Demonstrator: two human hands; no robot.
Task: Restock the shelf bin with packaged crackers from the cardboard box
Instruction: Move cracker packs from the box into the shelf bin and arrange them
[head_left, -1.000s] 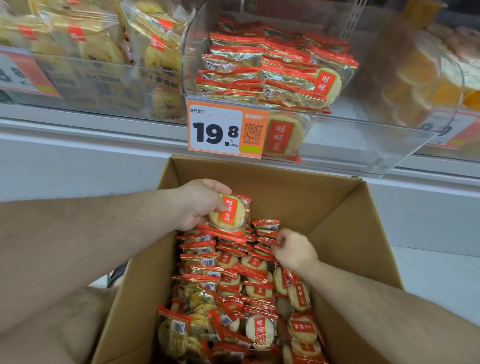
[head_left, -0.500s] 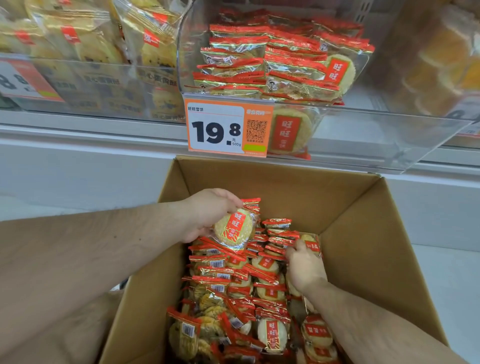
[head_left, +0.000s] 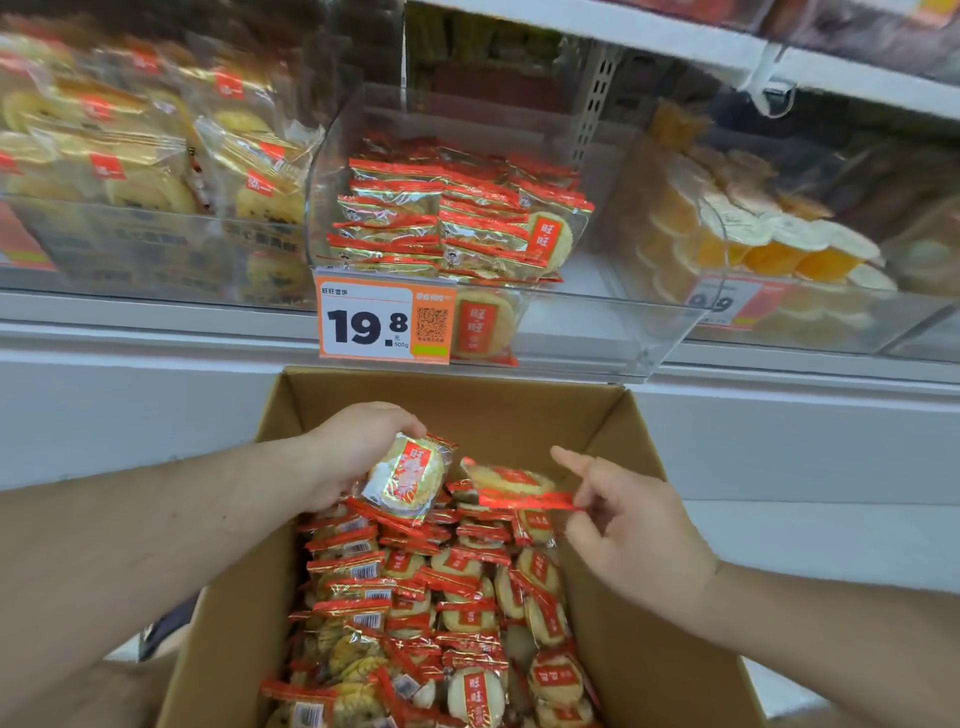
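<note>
The white metal shelving (head_left: 156, 332) spans the whole width above, carrying clear plastic bins side by side. Below it stands the open brown cardboard box (head_left: 519, 410), its far wall just under the shelf edge, filled along its middle with rows of round rice crackers in clear wrappers with red ends (head_left: 415, 597). Directly above the box sits the clear plastic shelf bin (head_left: 597, 332), holding a stack of the same red-trimmed cracker packs (head_left: 447, 218) on its left side, with bare floor on its right. The bin to its left holds yellow-wrapped round biscuits (head_left: 130, 150); the bin to its right holds orange jelly cups with white lids (head_left: 769, 244). An orange-and-white price tag reading 19.8 (head_left: 384, 325) hangs on the front of the middle bin. My left hand (head_left: 353, 452) is inside the box near its far left side, fingers curled around one cracker pack (head_left: 410, 475), raised above the rows with its red label facing me. My right hand (head_left: 628, 525) is at the right side of the box, thumb and fingers pinching the red sealed edge of a second cracker pack (head_left: 514, 486), forefinger extended, the pack lifted clear of the rows and lying roughly flat.
</note>
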